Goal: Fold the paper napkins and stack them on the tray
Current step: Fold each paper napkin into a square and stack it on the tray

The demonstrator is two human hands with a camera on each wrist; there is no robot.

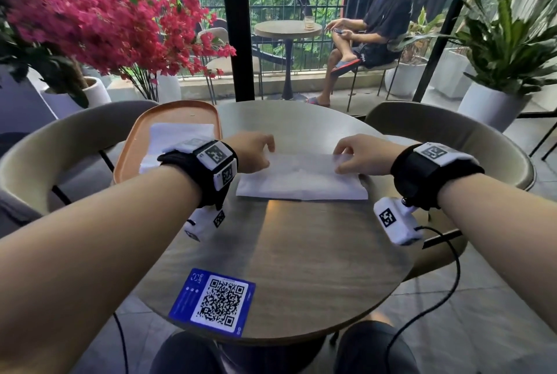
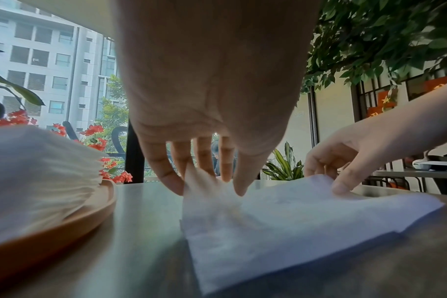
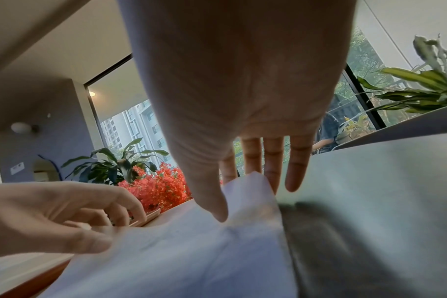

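A white paper napkin (image 1: pixel 301 179) lies on the round table (image 1: pixel 301 259), its far edge lifted. My left hand (image 1: pixel 254 152) pinches the far left corner of the napkin (image 2: pixel 281 225) between thumb and fingers. At the far right corner my right hand (image 1: pixel 358 156) pinches the napkin (image 3: pixel 191 252) the same way, the corner standing up between thumb and fingers. An orange tray (image 1: pixel 132 147) sits at the table's left, holding a pile of white napkins (image 1: pixel 177 135). That pile of napkins (image 2: pixel 38 173) fills the left of the left wrist view, on the tray (image 2: pixel 72 225).
A blue QR-code card (image 1: pixel 214 301) lies near the table's front edge. Curved chairs (image 1: pixel 45 156) ring the table on both sides. Red flowers (image 1: pixel 99 15) stand behind the tray. A person (image 1: pixel 373 30) sits at another table on the balcony beyond.
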